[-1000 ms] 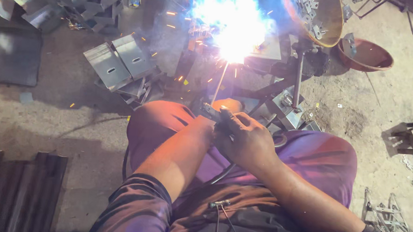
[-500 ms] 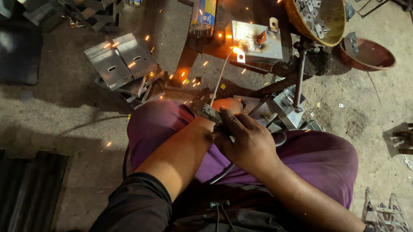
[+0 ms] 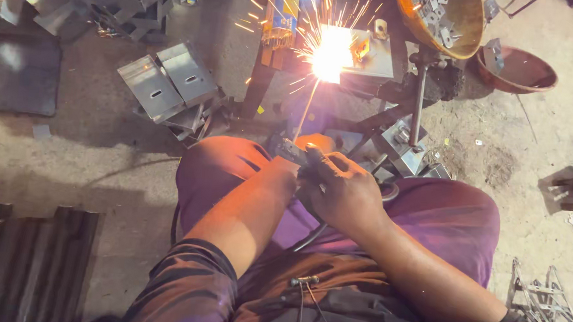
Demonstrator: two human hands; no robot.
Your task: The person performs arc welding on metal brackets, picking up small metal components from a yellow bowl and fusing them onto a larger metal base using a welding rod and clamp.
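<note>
Head view looks down on a seated person whose two forearms meet over the knees. Nearest to the camera is the dark shirt with a thin cable hanging on the chest, then the purple trousers [image 3: 440,221] that cover both legs. The right hand [image 3: 343,193] is closed tight around the electrode holder [image 3: 293,151], fingers wrapped over its handle, so the grip is fully shut on it. The left hand [image 3: 299,175] lies under and beside the right one; it is mostly hidden, and it is not possible to tell how far it is closed or whether it holds the holder too. A dark cable [image 3: 309,234] runs from under the hands down between the legs.

From the holder a thin welding rod [image 3: 307,110] goes up and away, slightly tilted. Its far tip touches the grey metal plate [image 3: 377,58], and there burns a very bright arc [image 3: 331,52] that throws sparks to all sides.

Around the work, on the dirty floor, two folded steel brackets [image 3: 169,83] lie to the left of the rod, well apart from it. More metal pieces are piled at the upper left. A yellow bowl [image 3: 460,33] with small metal parts stands just right of the plate, and a red-brown bowl [image 3: 516,72] is beside it. Corrugated dark sheet [image 3: 30,258] lies at the lower left, loose wires at the lower right.
</note>
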